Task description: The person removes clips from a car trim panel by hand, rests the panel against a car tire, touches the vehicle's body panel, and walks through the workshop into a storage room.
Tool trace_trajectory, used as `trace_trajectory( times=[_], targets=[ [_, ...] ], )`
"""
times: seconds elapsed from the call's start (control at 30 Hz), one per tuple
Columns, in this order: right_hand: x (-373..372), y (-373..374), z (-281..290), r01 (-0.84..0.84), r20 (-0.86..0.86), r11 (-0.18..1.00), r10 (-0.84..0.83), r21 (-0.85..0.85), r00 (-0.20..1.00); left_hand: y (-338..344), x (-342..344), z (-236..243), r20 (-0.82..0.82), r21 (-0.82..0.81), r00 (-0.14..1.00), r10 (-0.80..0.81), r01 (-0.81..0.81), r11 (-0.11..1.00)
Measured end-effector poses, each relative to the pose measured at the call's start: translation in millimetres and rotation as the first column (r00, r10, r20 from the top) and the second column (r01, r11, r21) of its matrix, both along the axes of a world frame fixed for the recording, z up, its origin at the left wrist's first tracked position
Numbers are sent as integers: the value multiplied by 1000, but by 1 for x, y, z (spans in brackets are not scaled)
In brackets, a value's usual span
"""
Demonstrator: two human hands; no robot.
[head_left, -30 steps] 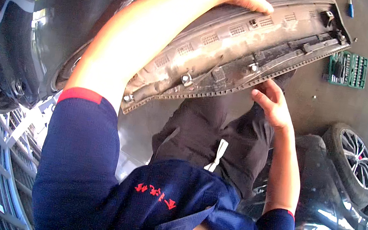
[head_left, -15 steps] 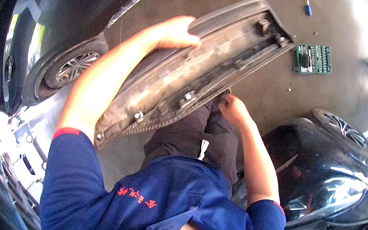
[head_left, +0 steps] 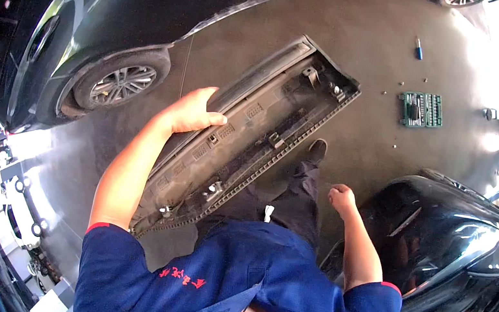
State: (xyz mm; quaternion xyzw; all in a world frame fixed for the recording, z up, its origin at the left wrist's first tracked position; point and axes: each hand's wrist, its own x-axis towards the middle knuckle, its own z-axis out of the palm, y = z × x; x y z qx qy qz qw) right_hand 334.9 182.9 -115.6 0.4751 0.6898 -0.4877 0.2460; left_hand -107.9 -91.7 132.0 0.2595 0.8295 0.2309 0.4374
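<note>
Currently, dark car [head_left: 156, 4] is filling the left | left hand [head_left: 193, 113] is gripping long black trim panel [head_left: 242, 142] by its left edge, thumb lying over inner face | panel is slanting before legs [head_left: 303, 198] | right hand [head_left: 341, 199] is hanging half-open, apparently empty | green socket set [head_left: 423, 110] is lying open on floor [head_left: 358, 127]

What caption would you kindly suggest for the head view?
Left hand gripping a long panel, right hand apart, green toolkit on the floor.

One long panel [head_left: 234, 147], two bare hands [head_left: 191, 114] — one green tool case [head_left: 424, 110], one blue-handled tool [head_left: 418, 53]
</note>
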Motion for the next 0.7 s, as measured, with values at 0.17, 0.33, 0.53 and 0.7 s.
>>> trace_trajectory(
  times=[0.17,0.33,0.53,0.7],
  targets=[
    [-9,20,-39,22,-60,1000,-22,-6,998,-4,5,-11,121,177,991,60,-81,981],
    [-77,57,-10,-20,-217,989,-13,-149,976,-17,18,2,-99,37,990,95,-92,995],
    [-109,109,-22,-223,-176,973,210,-56,962,-17,35,15,-143,116,964,225,-210,971],
    [-96,159,-49,-250,-193,966,234,-67,953,-13,46,32,-91,-19,944,318,-321,947]
  ],
)
